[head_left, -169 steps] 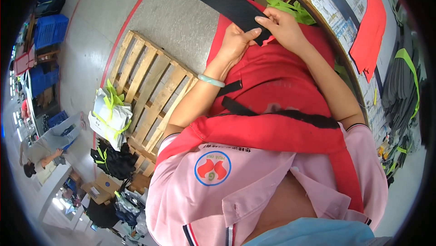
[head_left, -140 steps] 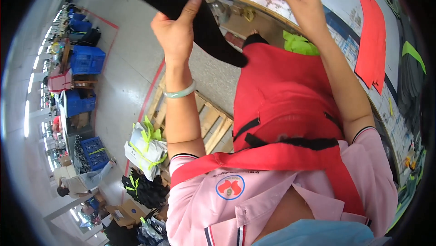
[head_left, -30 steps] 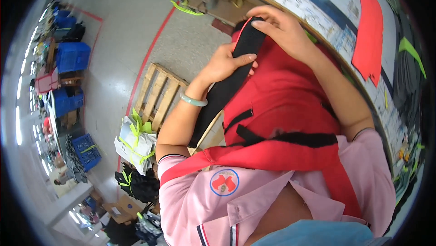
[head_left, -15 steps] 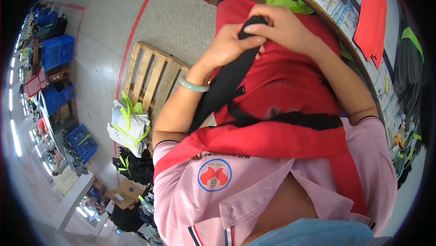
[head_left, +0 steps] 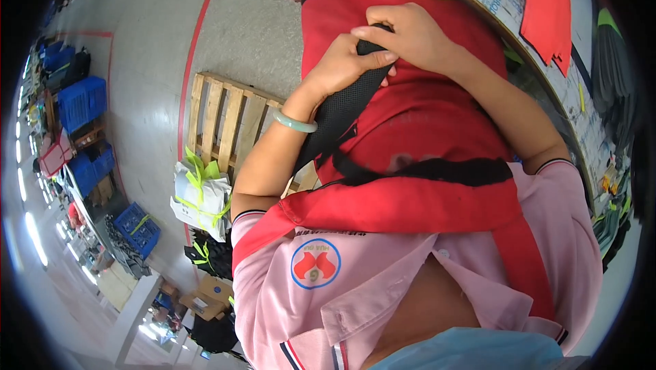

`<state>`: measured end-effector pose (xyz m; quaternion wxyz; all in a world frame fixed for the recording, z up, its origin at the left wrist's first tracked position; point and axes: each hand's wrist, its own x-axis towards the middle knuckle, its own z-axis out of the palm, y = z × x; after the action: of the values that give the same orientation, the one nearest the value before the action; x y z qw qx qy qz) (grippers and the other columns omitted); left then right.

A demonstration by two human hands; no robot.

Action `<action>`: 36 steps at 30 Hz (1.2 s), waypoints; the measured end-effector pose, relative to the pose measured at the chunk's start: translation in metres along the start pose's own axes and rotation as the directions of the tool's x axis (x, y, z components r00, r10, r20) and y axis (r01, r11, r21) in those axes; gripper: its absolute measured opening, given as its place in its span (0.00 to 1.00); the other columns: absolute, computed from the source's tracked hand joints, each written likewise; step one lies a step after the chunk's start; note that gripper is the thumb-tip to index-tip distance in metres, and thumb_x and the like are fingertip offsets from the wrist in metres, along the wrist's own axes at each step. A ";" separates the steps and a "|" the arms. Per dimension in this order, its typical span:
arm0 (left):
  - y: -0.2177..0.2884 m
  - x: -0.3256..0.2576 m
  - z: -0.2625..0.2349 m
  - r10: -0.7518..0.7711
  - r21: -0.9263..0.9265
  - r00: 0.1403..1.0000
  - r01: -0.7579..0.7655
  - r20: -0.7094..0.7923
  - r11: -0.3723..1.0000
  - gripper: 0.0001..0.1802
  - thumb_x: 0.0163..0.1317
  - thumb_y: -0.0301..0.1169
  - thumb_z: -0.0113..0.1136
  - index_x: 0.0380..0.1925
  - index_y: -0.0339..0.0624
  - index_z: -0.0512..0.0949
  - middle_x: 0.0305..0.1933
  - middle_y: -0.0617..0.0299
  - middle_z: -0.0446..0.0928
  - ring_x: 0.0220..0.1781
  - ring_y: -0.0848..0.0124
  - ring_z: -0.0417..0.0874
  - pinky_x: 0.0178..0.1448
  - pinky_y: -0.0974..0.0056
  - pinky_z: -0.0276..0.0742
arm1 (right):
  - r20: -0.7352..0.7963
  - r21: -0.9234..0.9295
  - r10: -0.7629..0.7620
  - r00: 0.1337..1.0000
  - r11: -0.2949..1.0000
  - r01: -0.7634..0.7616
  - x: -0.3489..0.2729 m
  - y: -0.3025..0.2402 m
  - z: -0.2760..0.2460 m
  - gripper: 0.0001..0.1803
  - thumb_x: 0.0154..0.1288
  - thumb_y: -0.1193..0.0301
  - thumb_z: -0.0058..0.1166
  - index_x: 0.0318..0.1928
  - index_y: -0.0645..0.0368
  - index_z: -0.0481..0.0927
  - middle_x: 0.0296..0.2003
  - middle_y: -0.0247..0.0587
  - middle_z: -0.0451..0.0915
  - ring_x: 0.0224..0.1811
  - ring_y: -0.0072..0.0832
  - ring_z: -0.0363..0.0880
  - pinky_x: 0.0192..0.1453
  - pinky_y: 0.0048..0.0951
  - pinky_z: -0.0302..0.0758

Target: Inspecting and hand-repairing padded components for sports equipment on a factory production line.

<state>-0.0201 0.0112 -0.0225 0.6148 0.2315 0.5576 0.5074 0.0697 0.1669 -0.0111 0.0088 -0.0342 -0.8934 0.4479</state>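
Against the frame half a second back, we find both hands drawn a little closer to the chest and the black mesh fabric strip (head_left: 342,110) hanging more steeply, its top now bunched between the fingers instead of spread over the red cloth. Our left hand (head_left: 345,62), with a pale green bangle (head_left: 295,122) on its wrist, is closed around the upper end of the strip, thumb and fingers pinching it against the red fabric apron (head_left: 424,110) just behind. Our right hand (head_left: 410,35) lies directly above and touching the left, fingers curled over the same top edge of the strip, gripping it too. From the hands the strip runs down and to the left along the left forearm, ending near the black waist band (head_left: 437,172) that crosses the apron below both hands. Well to the left of the left hand, on the grey floor, lies a wooden pallet (head_left: 225,124).
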 end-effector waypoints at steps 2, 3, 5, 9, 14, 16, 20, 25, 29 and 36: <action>0.005 0.007 0.003 -0.007 -0.045 1.000 0.008 0.025 0.999 0.12 0.63 0.34 0.62 0.38 0.34 0.78 0.30 0.57 0.82 0.28 0.72 0.82 0.33 0.69 0.78 | -0.052 0.204 0.183 0.982 0.964 -0.168 0.001 0.006 0.003 0.21 0.70 0.60 0.51 0.24 0.62 0.73 0.16 0.34 0.74 0.18 0.16 0.74 0.22 0.18 0.71; 0.007 0.010 0.004 -0.021 -0.052 1.000 0.022 0.014 0.998 0.12 0.63 0.32 0.62 0.39 0.34 0.78 0.30 0.58 0.82 0.29 0.72 0.82 0.33 0.69 0.78 | -0.051 0.324 0.183 0.982 0.933 -0.157 0.004 0.010 -0.001 0.21 0.71 0.57 0.49 0.25 0.60 0.75 0.17 0.32 0.74 0.16 0.16 0.72 0.20 0.16 0.68; 0.012 0.016 0.008 0.014 -0.084 0.999 -0.010 0.053 0.996 0.11 0.63 0.29 0.61 0.42 0.33 0.77 0.32 0.58 0.82 0.30 0.72 0.83 0.34 0.69 0.79 | -0.077 0.455 0.291 0.953 0.861 -0.226 -0.007 0.013 -0.015 0.21 0.72 0.57 0.48 0.27 0.60 0.76 0.17 0.31 0.73 0.15 0.16 0.70 0.20 0.16 0.67; 0.022 0.023 0.010 0.081 -0.197 0.992 -0.060 0.101 0.979 0.13 0.63 0.26 0.60 0.45 0.32 0.75 0.35 0.55 0.82 0.32 0.69 0.84 0.38 0.68 0.81 | -0.325 0.439 0.397 0.859 0.867 -0.235 -0.071 0.034 -0.069 0.14 0.73 0.62 0.45 0.37 0.58 0.79 0.25 0.28 0.76 0.25 0.12 0.72 0.30 0.14 0.69; 0.029 0.020 0.015 0.046 -0.284 0.996 -0.022 0.081 0.959 0.22 0.68 0.36 0.55 0.58 0.37 0.68 0.34 0.54 0.80 0.31 0.67 0.84 0.36 0.67 0.82 | -0.867 0.022 0.225 0.444 0.909 -0.417 -0.202 0.115 -0.122 0.09 0.68 0.67 0.53 0.42 0.60 0.80 0.32 0.35 0.78 0.32 0.21 0.75 0.39 0.24 0.74; 0.022 0.021 0.012 0.064 -0.296 0.994 -0.035 0.091 0.954 0.20 0.68 0.37 0.54 0.54 0.36 0.70 0.34 0.53 0.80 0.28 0.66 0.84 0.35 0.66 0.82 | -0.925 -0.058 0.187 0.332 0.792 -0.608 -0.243 0.129 -0.141 0.09 0.65 0.68 0.55 0.43 0.56 0.80 0.36 0.40 0.79 0.37 0.30 0.77 0.44 0.29 0.74; 0.027 0.034 0.021 0.044 -0.160 0.991 -0.024 0.124 0.987 0.15 0.67 0.32 0.55 0.48 0.34 0.73 0.36 0.53 0.80 0.32 0.66 0.84 0.39 0.65 0.83 | -0.950 -0.261 0.022 0.313 0.495 -0.829 -0.310 0.163 -0.163 0.10 0.62 0.65 0.57 0.43 0.52 0.81 0.38 0.41 0.80 0.43 0.39 0.76 0.48 0.36 0.72; 0.048 0.030 0.036 0.080 -0.144 0.987 -0.059 0.142 0.988 0.12 0.63 0.27 0.58 0.46 0.33 0.75 0.37 0.54 0.80 0.36 0.66 0.84 0.42 0.66 0.83 | -0.893 -0.340 0.169 0.417 0.353 -0.872 -0.333 0.195 -0.182 0.12 0.65 0.60 0.50 0.35 0.54 0.79 0.34 0.44 0.79 0.41 0.44 0.76 0.47 0.44 0.70; 0.053 0.016 0.033 0.163 -0.194 0.980 -0.138 0.118 0.971 0.12 0.61 0.25 0.61 0.44 0.34 0.76 0.37 0.55 0.80 0.36 0.68 0.84 0.42 0.66 0.82 | -0.957 -0.073 0.181 0.225 0.603 -0.795 -0.313 0.180 -0.189 0.14 0.67 0.60 0.50 0.35 0.59 0.78 0.31 0.44 0.80 0.34 0.36 0.79 0.42 0.34 0.73; 0.050 -0.009 0.022 0.243 -0.172 0.970 -0.236 0.019 0.956 0.11 0.62 0.28 0.61 0.42 0.33 0.78 0.35 0.57 0.81 0.35 0.68 0.84 0.42 0.67 0.82 | -0.439 0.426 0.532 0.724 0.833 -0.353 -0.139 0.004 -0.085 0.14 0.72 0.64 0.47 0.50 0.52 0.81 0.29 0.24 0.76 0.24 0.13 0.62 0.29 0.17 0.64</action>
<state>-0.0166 0.0286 0.0296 0.5772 0.2547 0.4680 0.6188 0.2122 0.2282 0.0385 0.1570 -0.3723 -0.7355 0.5438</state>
